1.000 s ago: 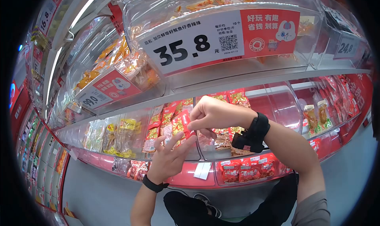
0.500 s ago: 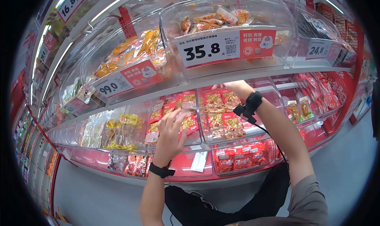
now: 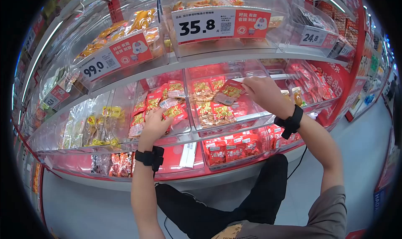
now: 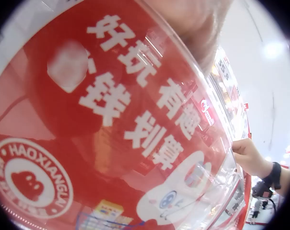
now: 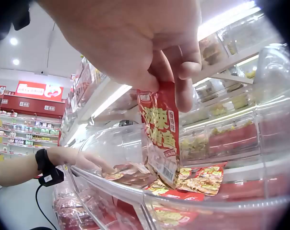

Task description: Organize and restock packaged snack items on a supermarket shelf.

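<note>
In the head view my right hand (image 3: 266, 95) pinches the top corner of a red snack packet (image 3: 229, 92) above the middle clear bin. The right wrist view shows that packet (image 5: 160, 134) hanging upright from the fingertips of my right hand (image 5: 135, 43). More red packets (image 3: 204, 109) lie flat in the bin beneath it. Over the neighbouring bin on the left, my left hand (image 3: 155, 125) reaches in, its fingers on or just above a pile of red packets (image 3: 176, 112); whether it grips one cannot be told.
Clear bin fronts form a raised edge below both hands. A shelf lip (image 3: 217, 64) with price signs (image 3: 202, 26) overhangs behind them. Yellow-labelled bags (image 3: 102, 126) stand at the left; a lower row holds red bags (image 3: 232, 149). A cable hangs from my right wrist.
My right hand has come back out from under the shelf and now holds a packet over the middle bin. My left hand has lowered to the left pile. The head view has shifted right.
</note>
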